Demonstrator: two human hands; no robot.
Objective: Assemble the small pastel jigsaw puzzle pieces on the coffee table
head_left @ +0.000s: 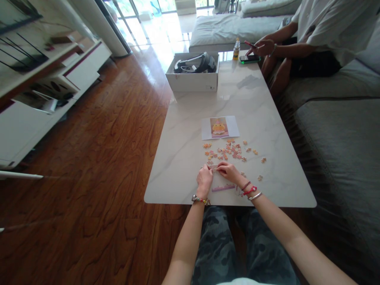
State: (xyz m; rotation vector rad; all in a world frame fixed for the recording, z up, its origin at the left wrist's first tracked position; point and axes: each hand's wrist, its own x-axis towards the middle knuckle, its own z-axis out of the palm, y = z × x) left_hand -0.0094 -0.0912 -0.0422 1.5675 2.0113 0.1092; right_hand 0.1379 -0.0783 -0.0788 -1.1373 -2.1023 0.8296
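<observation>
My left hand [204,177] and my right hand [228,171] meet near the table's front edge, fingers pinched on small pale jigsaw pieces [213,168] between them. The fingers cover most of these pieces. Just below lies a pink-purple strip of joined jigsaw pieces [223,188]. Beyond my fingers, many loose orange and pink jigsaw pieces [230,149] are spread out, with a few single ones to the right, such as a pale jigsaw piece [260,177]. Behind them rests a white sheet [233,126] printed with a yellow figure.
On the marble-patterned table [184,158], a white box [192,84] holding a headset [204,63] stands at the far end. A bottle [236,50] and a dark phone [249,59] are beside it. Another person [332,35] sits on the grey sofa [341,130] at right, holding a device.
</observation>
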